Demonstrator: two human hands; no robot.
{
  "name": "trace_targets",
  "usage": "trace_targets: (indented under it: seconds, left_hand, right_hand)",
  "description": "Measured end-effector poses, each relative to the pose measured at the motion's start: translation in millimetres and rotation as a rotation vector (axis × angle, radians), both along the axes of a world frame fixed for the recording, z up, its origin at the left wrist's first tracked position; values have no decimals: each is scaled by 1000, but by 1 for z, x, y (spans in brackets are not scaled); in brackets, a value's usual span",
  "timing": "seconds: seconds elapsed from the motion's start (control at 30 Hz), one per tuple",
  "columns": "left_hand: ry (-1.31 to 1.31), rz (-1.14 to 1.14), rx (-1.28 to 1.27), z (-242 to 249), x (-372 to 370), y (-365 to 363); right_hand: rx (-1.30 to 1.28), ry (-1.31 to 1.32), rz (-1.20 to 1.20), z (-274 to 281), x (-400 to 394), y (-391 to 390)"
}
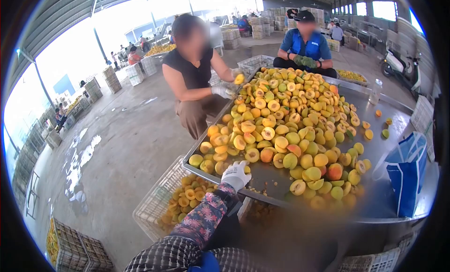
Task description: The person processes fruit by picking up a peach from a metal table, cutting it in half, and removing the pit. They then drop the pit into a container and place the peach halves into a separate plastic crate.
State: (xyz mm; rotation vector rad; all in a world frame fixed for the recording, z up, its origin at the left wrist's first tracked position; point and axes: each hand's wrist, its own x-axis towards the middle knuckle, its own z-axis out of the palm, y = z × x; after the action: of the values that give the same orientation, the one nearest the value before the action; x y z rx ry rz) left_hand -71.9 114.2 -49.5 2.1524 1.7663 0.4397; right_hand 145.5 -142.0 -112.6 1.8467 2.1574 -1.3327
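Note:
My left hand (236, 175), in a white glove below a flowered sleeve, is at the near left edge of the metal table (276, 197). Its fingers are closed around a small yellow fruit (247, 169), partly hidden by the glove. Beyond it lies a large heap of yellow and orange fruit (281, 126), many cut into halves, some with reddish or green skin. Below and left of my hand, a white plastic crate (152, 204) holds fruit halves (190, 194). My right hand cannot be made out; a brown blur covers the lower middle.
A co-worker (192, 75) in white gloves crouches at the table's left side, holding fruit. Another person (307, 47) in a blue vest sits at the far side. A bottle (375, 92) and a blue bag (407, 173) are at right. Stacked crates (77, 248) stand lower left.

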Motion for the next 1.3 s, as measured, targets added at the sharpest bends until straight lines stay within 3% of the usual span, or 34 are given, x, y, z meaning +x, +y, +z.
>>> trace_targets:
  seconds: [0.37, 0.73, 1.07, 1.17, 1.2, 1.23, 1.3]
  left_hand:
    - [-12, -29, 46, -14, -5, 3]
    - [6, -33, 149, -21, -4, 6]
    - [-222, -52, 93, -17, -5, 14]
    - [-1148, -36, -322, -44, -21, 38]
    - [-1551, -77, -498, -23, -19, 22]
    - [-1960, -125, -666, 5, -15, 5]
    - [-2168, -97, -760, 15, -9, -12]
  right_hand:
    - [-18, 1, 15, 1, 0, 4]
    - [163, 20, -49, -9, 0, -6]
    - [186, -5, -107, 20, -7, -5]
    - [202, 71, -181, -2, -5, -9]
    - [177, 150, -250, -12, -6, -11]
    - [197, 53, -195, 21, -5, 1]
    - [204, 165, -231, 23, -2, 6]
